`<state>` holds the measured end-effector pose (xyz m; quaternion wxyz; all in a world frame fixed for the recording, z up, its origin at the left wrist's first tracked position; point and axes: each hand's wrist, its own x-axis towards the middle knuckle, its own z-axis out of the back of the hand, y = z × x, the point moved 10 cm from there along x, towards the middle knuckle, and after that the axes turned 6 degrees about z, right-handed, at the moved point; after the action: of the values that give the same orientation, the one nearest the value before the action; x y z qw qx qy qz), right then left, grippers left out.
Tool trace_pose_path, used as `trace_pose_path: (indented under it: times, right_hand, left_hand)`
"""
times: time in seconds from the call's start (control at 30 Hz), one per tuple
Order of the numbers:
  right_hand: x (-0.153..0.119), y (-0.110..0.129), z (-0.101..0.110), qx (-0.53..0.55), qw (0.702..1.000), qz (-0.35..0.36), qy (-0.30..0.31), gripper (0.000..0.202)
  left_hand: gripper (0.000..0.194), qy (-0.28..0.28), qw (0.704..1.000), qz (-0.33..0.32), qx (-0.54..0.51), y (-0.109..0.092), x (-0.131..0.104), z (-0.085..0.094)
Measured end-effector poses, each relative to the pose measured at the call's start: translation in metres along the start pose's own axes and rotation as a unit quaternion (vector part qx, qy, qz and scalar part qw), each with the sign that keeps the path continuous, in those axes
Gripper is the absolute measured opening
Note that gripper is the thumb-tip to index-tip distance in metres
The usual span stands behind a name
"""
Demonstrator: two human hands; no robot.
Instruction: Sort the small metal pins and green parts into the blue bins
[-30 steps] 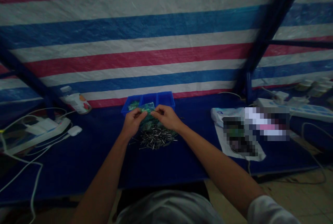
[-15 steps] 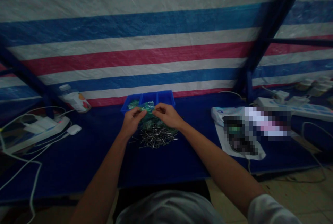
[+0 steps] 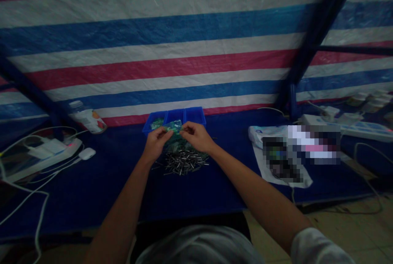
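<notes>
A small clear, greenish plastic bag [image 3: 175,126] is stretched between my two hands above the table. My left hand [image 3: 156,143] pinches its left side between thumb and fingers. On the other side my right hand [image 3: 196,135] grips the bag's right edge, fingers closed. Below the hands lies a heap of short, thin metal pins [image 3: 186,161]. Behind that heap, partly hidden by my hands, is a pile of greenish plastic bags [image 3: 176,146]. A blue bin with three compartments [image 3: 195,116] stands just beyond; its left compartment holds more greenish bags.
At left are a plastic bottle [image 3: 90,118], a power strip [image 3: 52,155] and white cables. Right of me lie a white plastic package [image 3: 260,133] with blurred items and another power strip [image 3: 365,129]. A striped tarp [image 3: 184,63] hangs behind the blue table [image 3: 196,198].
Both hands stay almost where they were, still holding the bag. My right fingers have shifted slightly along its edge, and the view has moved a little.
</notes>
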<state>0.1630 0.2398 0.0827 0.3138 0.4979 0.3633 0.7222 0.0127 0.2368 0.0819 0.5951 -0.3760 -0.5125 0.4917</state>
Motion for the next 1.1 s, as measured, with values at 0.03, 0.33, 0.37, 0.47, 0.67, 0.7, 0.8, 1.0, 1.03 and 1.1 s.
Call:
trace_pose_path:
  times: [0.03,0.33,0.37,0.47,0.67,0.7,0.8,1.0,1.03,1.1]
  right_hand:
    - [0.000,-0.002,0.000,0.002,1.000,-0.005,-0.003,0.012]
    - [-0.001,0.000,0.002,-0.055,0.998,-0.015,0.000,0.011]
    - [-0.001,0.001,0.002,-0.064,0.998,-0.017,-0.001,0.012]
    - [-0.001,0.002,0.002,-0.081,0.997,-0.019,0.001,0.015]
    - [-0.004,-0.001,0.001,-0.165,0.986,-0.016,0.029,0.008]
    - [-0.005,-0.001,0.000,-0.196,0.980,-0.012,0.041,0.010]
    - [-0.008,0.000,-0.006,-0.280,0.957,0.003,0.077,0.014]
    - [-0.015,-0.001,-0.021,-0.354,0.925,0.021,0.137,0.034]
    - [-0.016,-0.002,-0.023,-0.356,0.923,0.020,0.147,0.038]
    - [-0.018,-0.004,-0.028,-0.362,0.917,0.022,0.165,0.042]
  left_hand:
    - [0.030,0.000,1.000,-0.001,0.001,-0.001,0.000,0.000]
    - [0.027,0.002,1.000,-0.010,0.023,-0.004,-0.002,-0.004]
    - [0.027,0.002,1.000,-0.011,0.026,-0.003,-0.002,-0.005]
    - [0.026,-0.003,1.000,-0.012,0.029,-0.003,-0.001,-0.005]
    - [0.030,-0.103,0.992,-0.043,0.052,-0.009,0.000,0.021]
    - [0.028,-0.136,0.988,-0.047,0.061,-0.009,0.001,0.031]
    - [0.028,-0.240,0.958,-0.072,0.141,-0.011,0.003,0.063]
    - [0.033,-0.285,0.891,-0.064,0.346,-0.004,0.017,0.083]
    - [0.035,-0.269,0.891,-0.051,0.363,0.001,0.020,0.082]
    - [0.038,-0.246,0.891,-0.031,0.379,0.008,0.021,0.079]
